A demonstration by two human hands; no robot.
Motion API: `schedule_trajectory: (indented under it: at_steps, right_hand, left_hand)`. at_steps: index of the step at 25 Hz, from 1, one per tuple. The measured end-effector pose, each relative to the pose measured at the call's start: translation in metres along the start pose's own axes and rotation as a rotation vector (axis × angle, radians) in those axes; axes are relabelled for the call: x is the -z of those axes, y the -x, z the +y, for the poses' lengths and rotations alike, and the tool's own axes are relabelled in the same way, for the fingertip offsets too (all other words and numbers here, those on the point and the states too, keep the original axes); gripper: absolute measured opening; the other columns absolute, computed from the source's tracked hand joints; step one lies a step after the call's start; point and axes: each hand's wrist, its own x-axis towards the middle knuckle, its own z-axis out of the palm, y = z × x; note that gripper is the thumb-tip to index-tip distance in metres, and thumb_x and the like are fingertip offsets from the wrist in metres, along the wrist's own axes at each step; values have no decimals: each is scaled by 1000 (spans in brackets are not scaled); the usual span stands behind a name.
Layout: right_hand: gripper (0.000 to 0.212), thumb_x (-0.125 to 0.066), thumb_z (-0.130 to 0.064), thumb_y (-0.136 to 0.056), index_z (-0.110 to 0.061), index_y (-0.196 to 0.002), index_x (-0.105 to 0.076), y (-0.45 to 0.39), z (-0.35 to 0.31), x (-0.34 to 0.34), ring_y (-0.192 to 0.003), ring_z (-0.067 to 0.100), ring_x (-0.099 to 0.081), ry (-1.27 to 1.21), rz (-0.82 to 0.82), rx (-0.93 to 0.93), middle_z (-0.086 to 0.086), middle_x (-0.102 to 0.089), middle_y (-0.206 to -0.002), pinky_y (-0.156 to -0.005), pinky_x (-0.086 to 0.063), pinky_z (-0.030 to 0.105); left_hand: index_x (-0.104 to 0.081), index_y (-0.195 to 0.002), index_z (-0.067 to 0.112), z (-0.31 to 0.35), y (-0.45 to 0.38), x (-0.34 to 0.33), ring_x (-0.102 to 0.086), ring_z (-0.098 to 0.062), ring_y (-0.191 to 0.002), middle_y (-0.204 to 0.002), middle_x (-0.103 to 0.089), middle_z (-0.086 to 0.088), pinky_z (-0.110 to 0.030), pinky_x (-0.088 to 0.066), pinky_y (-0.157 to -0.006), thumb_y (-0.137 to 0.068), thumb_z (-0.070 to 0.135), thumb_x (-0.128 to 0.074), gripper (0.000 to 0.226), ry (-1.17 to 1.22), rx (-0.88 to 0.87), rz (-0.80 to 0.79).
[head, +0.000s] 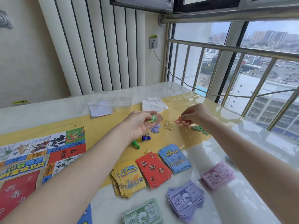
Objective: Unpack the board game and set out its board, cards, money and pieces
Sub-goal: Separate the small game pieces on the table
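While your left hand is lying palm up over the yellow mat, its curled fingers are cupping a green star token. Your right hand is pinching an orange star token just above the mat, with yellow tokens and purple tokens lying between the hands and green ones beneath your right wrist. A die and pawns are sitting under your left hand. The board is lying open at the left. Yellow cards, red cards and blue cards are sitting near you, with green money, purple money and pink money beside them.
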Motion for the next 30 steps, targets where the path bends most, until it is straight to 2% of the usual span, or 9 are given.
schedule_trajectory:
  at_steps: [3,5,8,10,15,18,21,25,30]
  right_hand:
    - [17,-70,-7,-79,-1,-95,-71,0,0,-1,-62,12,-54,179,37,39,12,-68,-85,-50,-39,16]
    - [19,-66,-11,-84,0,-99,-69,4,-6,1,-61,12,-52,73,80,90,11,-66,-83,-54,-41,17]
    - [21,-63,-16,-86,1,-97,-69,24,-26,5,-64,13,-58,-311,-229,125,9,-66,-78,-57,-49,19]
    - [19,-67,-14,-83,1,-94,-69,36,-35,2,-61,9,-60,-313,-382,154,6,-67,-73,-55,-48,15]
    - [9,-70,-13,-80,-12,-88,-73,38,-42,1,-50,9,-51,-98,-249,247,0,-62,-63,-48,-40,21]
    - [14,-69,-10,-80,-13,-94,-73,39,-48,10,-50,10,-50,-34,-157,341,-5,-63,-64,-49,-42,16]
    - [11,-68,-6,-80,-8,-89,-74,40,-49,23,-56,12,-53,-60,-146,308,1,-65,-67,-56,-46,20]
    - [8,-66,-2,-81,-2,-88,-70,46,-40,35,-70,16,-58,-213,-221,192,12,-66,-81,-63,-52,20]
    - [3,-67,-2,-81,-5,-82,-67,52,-41,33,-65,12,-60,-240,-255,175,10,-66,-78,-58,-51,16]
  left_hand:
    - [-56,-96,-9,-2,-1,1,-65,-27,-81,-92,-64,-22,-26,-58,-68,-91,-15,-40,18,-40,1,-16]
    - [-59,-94,-6,-4,0,1,-67,-24,-79,-91,-66,-20,-23,-58,-64,-89,-13,-46,16,-89,11,-38]
    - [-62,-96,-5,-5,1,-2,-68,-21,-76,-90,-67,-18,-20,-58,-61,-87,-11,-52,15,-136,21,-59]
    - [-62,-97,-5,-4,2,-3,-68,-21,-75,-90,-66,-18,-22,-58,-64,-87,-10,-52,15,-142,19,-75]
    - [-50,-117,-9,3,7,-6,-62,-33,-98,-110,-58,-28,-33,-55,-77,-89,-16,-38,30,-49,36,-160]
    - [-54,-112,-9,4,7,-17,-68,-26,-79,-96,-64,-23,-27,-57,-73,-88,-14,-45,26,-90,-18,-156]
    - [-58,-106,-4,-3,4,-31,-70,-17,-62,-86,-66,-18,-21,-58,-67,-86,-12,-52,22,-174,-95,-104]
    - [-59,-94,0,-7,2,-37,-70,-16,-59,-76,-68,-15,-19,-57,-64,-83,-9,-59,14,-179,-123,-81]
    - [-61,-94,-2,-4,3,-32,-70,-17,-64,-85,-67,-16,-18,-57,-65,-84,-7,-58,12,-239,-101,-93]
